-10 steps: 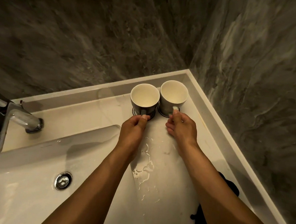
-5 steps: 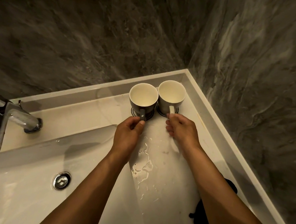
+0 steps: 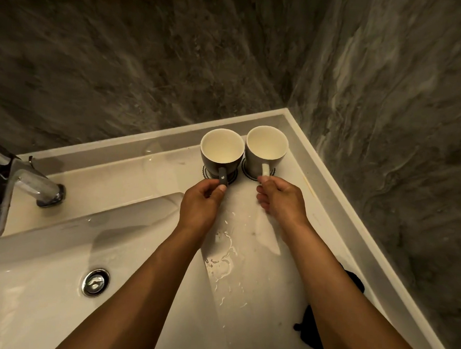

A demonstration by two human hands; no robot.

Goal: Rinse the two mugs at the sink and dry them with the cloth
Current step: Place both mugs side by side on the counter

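Two mugs stand upright side by side on coasters in the far right corner of the sink ledge. The dark grey mug (image 3: pixel 221 155) is on the left, the white mug (image 3: pixel 266 149) on the right; both are cream inside. My left hand (image 3: pixel 199 206) pinches the grey mug's handle between thumb and fingers. My right hand (image 3: pixel 281 201) touches the lower end of the white mug's handle with its fingertips, fingers curled. A black cloth (image 3: pixel 313 327) lies on the ledge near me, mostly hidden under my right forearm.
The white basin (image 3: pixel 40 311) with a chrome drain (image 3: pixel 95 282) lies at lower left, the chrome tap (image 3: pixel 29 186) at far left. Water puddles (image 3: pixel 223 257) sit on the ledge between my arms. Dark marble walls (image 3: pixel 388 130) close the corner behind and to the right.
Both hands have slid back a little along the handles toward me. The mugs stay on their coasters.
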